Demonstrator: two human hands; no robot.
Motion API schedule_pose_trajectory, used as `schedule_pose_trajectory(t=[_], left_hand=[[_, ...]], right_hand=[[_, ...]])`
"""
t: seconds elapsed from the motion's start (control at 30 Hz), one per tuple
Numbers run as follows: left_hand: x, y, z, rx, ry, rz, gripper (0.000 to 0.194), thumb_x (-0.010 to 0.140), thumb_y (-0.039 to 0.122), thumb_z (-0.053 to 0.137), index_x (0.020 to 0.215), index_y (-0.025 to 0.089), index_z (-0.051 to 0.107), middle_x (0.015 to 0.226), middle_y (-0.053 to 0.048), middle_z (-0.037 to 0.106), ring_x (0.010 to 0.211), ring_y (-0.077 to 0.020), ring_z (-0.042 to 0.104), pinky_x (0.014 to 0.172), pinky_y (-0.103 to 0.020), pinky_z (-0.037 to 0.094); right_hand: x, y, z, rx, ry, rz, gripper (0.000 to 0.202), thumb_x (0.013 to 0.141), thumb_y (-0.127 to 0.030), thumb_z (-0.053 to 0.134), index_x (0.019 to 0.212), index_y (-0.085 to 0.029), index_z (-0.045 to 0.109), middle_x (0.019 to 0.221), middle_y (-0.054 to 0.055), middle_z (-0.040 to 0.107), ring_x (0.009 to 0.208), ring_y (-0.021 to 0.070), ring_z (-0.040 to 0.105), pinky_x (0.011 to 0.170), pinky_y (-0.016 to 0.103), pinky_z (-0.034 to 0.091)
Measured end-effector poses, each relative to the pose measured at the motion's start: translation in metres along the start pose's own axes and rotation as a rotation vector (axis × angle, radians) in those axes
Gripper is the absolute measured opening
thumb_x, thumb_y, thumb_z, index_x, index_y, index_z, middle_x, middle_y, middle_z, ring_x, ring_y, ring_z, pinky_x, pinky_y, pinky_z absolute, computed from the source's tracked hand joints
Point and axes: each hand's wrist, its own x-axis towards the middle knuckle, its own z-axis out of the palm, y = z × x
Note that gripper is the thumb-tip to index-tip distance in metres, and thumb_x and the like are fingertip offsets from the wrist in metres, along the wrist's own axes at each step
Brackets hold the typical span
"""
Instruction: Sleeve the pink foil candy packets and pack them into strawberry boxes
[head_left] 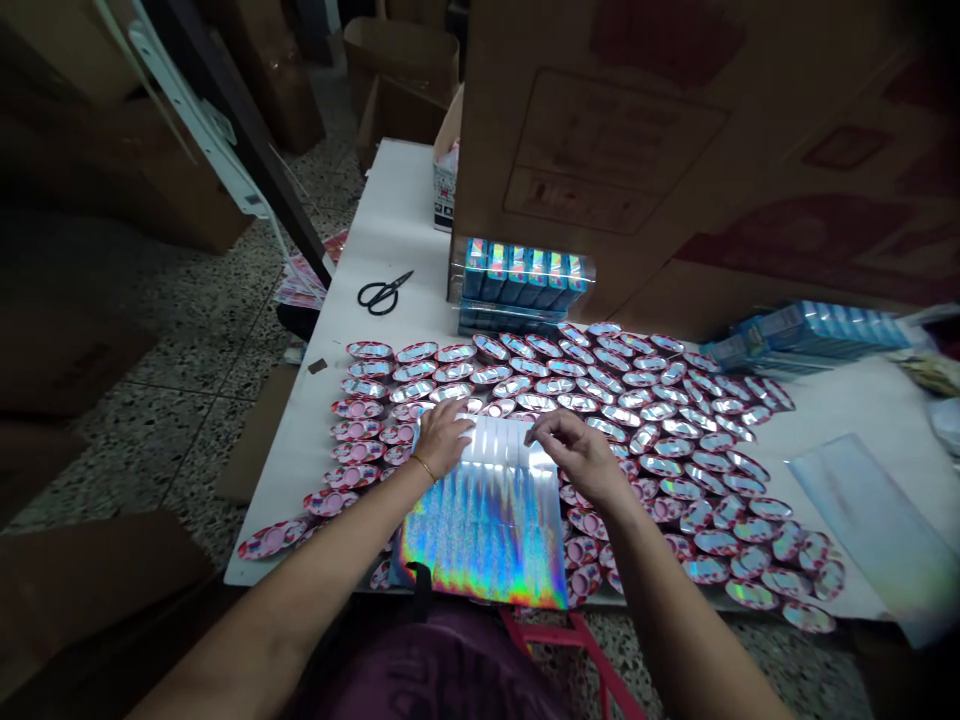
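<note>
A shiny holographic sheet lies at the table's near edge, over some of the many small oval packs with red and pink rims. My left hand rests on the sheet's upper left corner, fingers spread. Over its upper right part is my right hand, its fingers bent and thumb and forefinger pinched together; whatever they may hold is too small to make out. Pale strips run across the sheet's top between the two hands.
Black scissors lie at the left on the white table. Blue boxes in clear wrap stand before a large carton. More blue boxes and another glossy sheet are at the right.
</note>
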Motion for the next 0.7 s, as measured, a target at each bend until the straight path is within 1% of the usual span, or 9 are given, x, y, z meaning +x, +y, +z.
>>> schedule_pose_trajectory(t=[0.07, 0.13, 0.2, 0.23, 0.3, 0.37, 0.43, 0.6, 0.7], left_hand=[[-0.004, 0.003, -0.005, -0.248, 0.053, -0.074, 0.022, 0.079, 0.03, 0.051, 0.093, 0.021, 0.064, 0.118, -0.006, 0.054, 0.115, -0.0226, 0.04, 0.096, -0.04, 0.027], [-0.009, 0.008, -0.012, -0.598, 0.067, -0.239, 0.037, 0.083, 0.042, 0.04, 0.101, 0.019, 0.062, 0.11, -0.008, 0.058, 0.106, -0.021, 0.047, 0.087, -0.035, 0.035], [-0.015, 0.014, -0.021, -0.975, 0.017, -0.431, 0.054, 0.084, 0.053, 0.028, 0.107, 0.016, 0.059, 0.103, -0.01, 0.06, 0.096, -0.0198, 0.053, 0.074, -0.03, 0.039], [-0.018, 0.017, -0.025, -1.132, -0.008, -0.505, 0.057, 0.083, 0.057, 0.028, 0.107, 0.014, 0.059, 0.1, -0.011, 0.061, 0.091, -0.0187, 0.054, 0.068, -0.028, 0.039], [-0.025, 0.022, -0.035, -1.325, -0.018, -0.585, 0.052, 0.078, 0.055, 0.044, 0.104, 0.012, 0.059, 0.094, -0.01, 0.062, 0.082, -0.0154, 0.056, 0.062, -0.023, 0.036], [-0.03, 0.023, -0.041, -1.383, 0.0, -0.606, 0.044, 0.069, 0.043, 0.064, 0.099, 0.012, 0.06, 0.089, -0.007, 0.062, 0.076, -0.0117, 0.055, 0.06, -0.021, 0.035], [-0.035, 0.021, -0.044, -1.392, 0.047, -0.616, 0.043, 0.06, 0.031, 0.074, 0.096, 0.013, 0.059, 0.084, -0.004, 0.061, 0.073, -0.0098, 0.054, 0.063, -0.021, 0.036], [-0.045, 0.002, -0.037, -1.288, 0.151, -0.611, 0.047, 0.052, 0.02, 0.077, 0.094, 0.014, 0.058, 0.076, 0.001, 0.059, 0.073, -0.0097, 0.055, 0.071, -0.023, 0.04], [-0.05, -0.008, -0.035, -1.194, 0.166, -0.619, 0.033, 0.055, 0.022, 0.075, 0.082, 0.012, 0.06, 0.072, 0.001, 0.059, 0.067, -0.0089, 0.053, 0.065, -0.021, 0.04]], right_hand=[[0.01, -0.005, 0.008, 0.093, 0.0, 0.031, 0.019, 0.078, -0.031, 0.05, 0.067, -0.019, 0.06, 0.075, 0.003, 0.061, 0.074, 0.0144, 0.055, 0.071, 0.028, 0.041], [0.018, -0.007, 0.02, 0.199, -0.024, 0.076, 0.02, 0.077, -0.033, 0.052, 0.066, -0.018, 0.06, 0.072, 0.003, 0.061, 0.071, 0.0136, 0.055, 0.07, 0.027, 0.04], [0.025, -0.004, 0.035, 0.309, -0.015, 0.132, 0.02, 0.075, -0.034, 0.054, 0.065, -0.018, 0.059, 0.07, 0.002, 0.061, 0.068, 0.0127, 0.054, 0.065, 0.025, 0.04], [0.028, -0.002, 0.043, 0.363, 0.008, 0.166, 0.019, 0.074, -0.035, 0.056, 0.064, -0.018, 0.059, 0.069, 0.001, 0.061, 0.066, 0.0121, 0.053, 0.062, 0.024, 0.039], [0.032, 0.005, 0.061, 0.461, 0.061, 0.237, 0.018, 0.071, -0.035, 0.059, 0.065, -0.018, 0.059, 0.065, 0.0, 0.059, 0.061, 0.0108, 0.051, 0.056, 0.023, 0.036], [0.035, 0.008, 0.077, 0.534, 0.1, 0.297, 0.018, 0.068, -0.036, 0.062, 0.065, -0.018, 0.06, 0.06, -0.002, 0.056, 0.057, 0.0097, 0.049, 0.052, 0.022, 0.034], [0.037, 0.008, 0.091, 0.575, 0.113, 0.347, 0.02, 0.067, -0.038, 0.063, 0.065, -0.018, 0.061, 0.057, -0.002, 0.055, 0.053, 0.0091, 0.047, 0.051, 0.022, 0.033], [0.042, -0.005, 0.114, 0.674, 0.077, 0.421, 0.022, 0.062, -0.038, 0.067, 0.065, -0.017, 0.06, 0.057, -0.002, 0.055, 0.053, 0.009, 0.049, 0.049, 0.022, 0.033], [0.046, -0.01, 0.121, 0.753, 0.087, 0.45, 0.022, 0.057, -0.035, 0.071, 0.067, -0.018, 0.06, 0.061, -0.003, 0.055, 0.055, 0.0092, 0.051, 0.049, 0.021, 0.034]])
